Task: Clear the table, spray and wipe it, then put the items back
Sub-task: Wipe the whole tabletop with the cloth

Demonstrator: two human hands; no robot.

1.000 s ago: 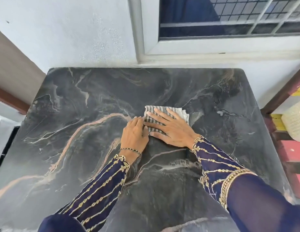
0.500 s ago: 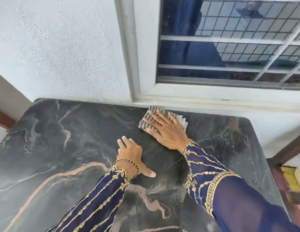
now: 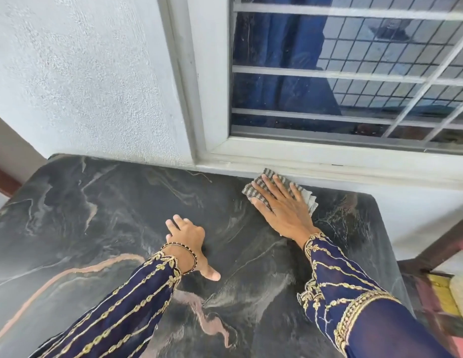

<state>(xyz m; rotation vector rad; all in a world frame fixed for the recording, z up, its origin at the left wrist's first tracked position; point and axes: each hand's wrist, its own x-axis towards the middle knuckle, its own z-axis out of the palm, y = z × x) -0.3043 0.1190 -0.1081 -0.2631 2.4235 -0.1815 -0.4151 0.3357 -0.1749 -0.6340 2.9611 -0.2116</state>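
Observation:
The table [image 3: 96, 208] has a dark marble-patterned top with pink and white veins. A folded grey-and-white striped cloth [image 3: 253, 186] lies at the table's far edge, touching the wall below the window. My right hand [image 3: 284, 210] presses flat on the cloth with fingers spread, covering most of it. My left hand [image 3: 189, 241] rests palm down on the bare tabletop nearer to me, fingers apart and thumb stretched toward the right, holding nothing.
A white textured wall [image 3: 83, 86] and a barred window [image 3: 341, 73] with a white sill back the table. At the right stands a dark wooden frame [image 3: 437, 251] with red and yellow painted parts beyond the table's edge.
My right hand has pushed the cloth from the table's middle away to the far edge by the wall. My left hand came off the cloth and now rests flat on the tabletop.

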